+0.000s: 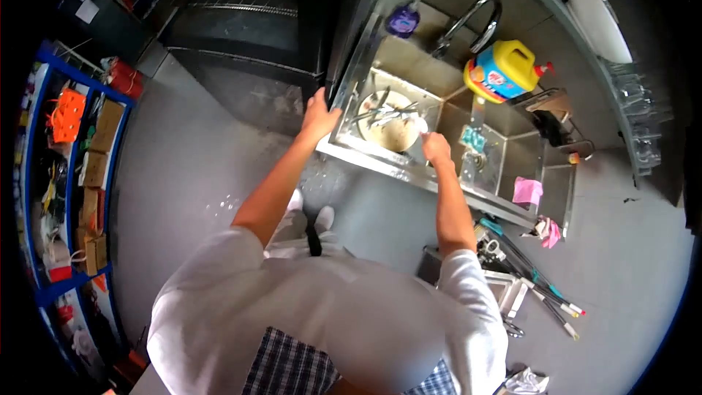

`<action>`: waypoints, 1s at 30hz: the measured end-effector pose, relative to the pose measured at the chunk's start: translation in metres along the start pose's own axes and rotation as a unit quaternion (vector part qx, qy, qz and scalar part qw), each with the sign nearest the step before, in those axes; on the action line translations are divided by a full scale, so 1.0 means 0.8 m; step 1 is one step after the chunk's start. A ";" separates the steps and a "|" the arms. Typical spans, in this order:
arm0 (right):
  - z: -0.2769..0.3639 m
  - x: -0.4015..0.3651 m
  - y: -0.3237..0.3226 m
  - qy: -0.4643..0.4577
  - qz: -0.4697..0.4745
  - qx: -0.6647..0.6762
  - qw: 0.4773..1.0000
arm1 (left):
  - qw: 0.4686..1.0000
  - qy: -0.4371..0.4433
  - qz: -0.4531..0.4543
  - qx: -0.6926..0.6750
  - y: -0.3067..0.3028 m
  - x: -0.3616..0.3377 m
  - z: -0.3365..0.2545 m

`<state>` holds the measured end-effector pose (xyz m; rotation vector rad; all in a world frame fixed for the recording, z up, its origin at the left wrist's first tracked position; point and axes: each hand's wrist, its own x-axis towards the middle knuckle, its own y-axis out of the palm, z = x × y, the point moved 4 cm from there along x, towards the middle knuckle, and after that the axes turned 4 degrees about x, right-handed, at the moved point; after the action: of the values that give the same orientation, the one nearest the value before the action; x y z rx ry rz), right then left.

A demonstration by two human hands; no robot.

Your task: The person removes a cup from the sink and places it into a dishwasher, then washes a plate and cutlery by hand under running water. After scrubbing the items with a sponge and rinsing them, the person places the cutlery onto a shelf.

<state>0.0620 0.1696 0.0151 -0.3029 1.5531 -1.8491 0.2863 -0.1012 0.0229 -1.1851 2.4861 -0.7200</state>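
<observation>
My left hand (pixel 318 116) is at the left front corner of the steel sink (pixel 380 163), thumb and fingers apart and nothing in them. Over the front edge of the left basin, my right hand (pixel 436 148) is closed, with something small and whitish (pixel 420 125) at its fingertips; I cannot tell what it is. Just beyond that hand, a round, pale dish (pixel 395 136) lies in the left basin with several metal utensils (pixel 383 113) across it. A teal cloth or sponge (pixel 473 139) rests by the right basin.
A yellow jug with a red pump (pixel 503 72) stands behind the basins, beside the curved faucet (pixel 488 11). At the back left corner is a purple bottle (pixel 403 20). Pink cloths (pixel 527 191) lie at the right end. Long-handled tools (pixel 537 278) lean low right; blue shelving (pixel 71 175) lines the left.
</observation>
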 end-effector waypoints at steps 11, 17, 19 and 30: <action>-0.027 -0.008 0.017 -0.013 0.033 0.031 0.999 | 0.994 -0.008 0.058 0.090 -0.005 0.000 0.019; 0.011 -0.037 -0.004 0.068 0.159 0.779 0.603 | 0.995 0.056 0.066 0.038 -0.102 -0.185 0.121; -0.052 0.028 0.042 0.020 0.057 0.402 0.914 | 0.997 0.000 0.053 0.047 -0.158 -0.254 0.157; 0.367 -0.046 0.101 0.037 0.399 0.604 0.689 | 0.895 -0.256 -0.337 -0.138 -0.403 -0.380 0.326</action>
<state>0.2881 -0.0373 0.0239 0.9244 0.0987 -1.6864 0.7997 -0.1163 -0.0009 -2.0678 1.7537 -0.1352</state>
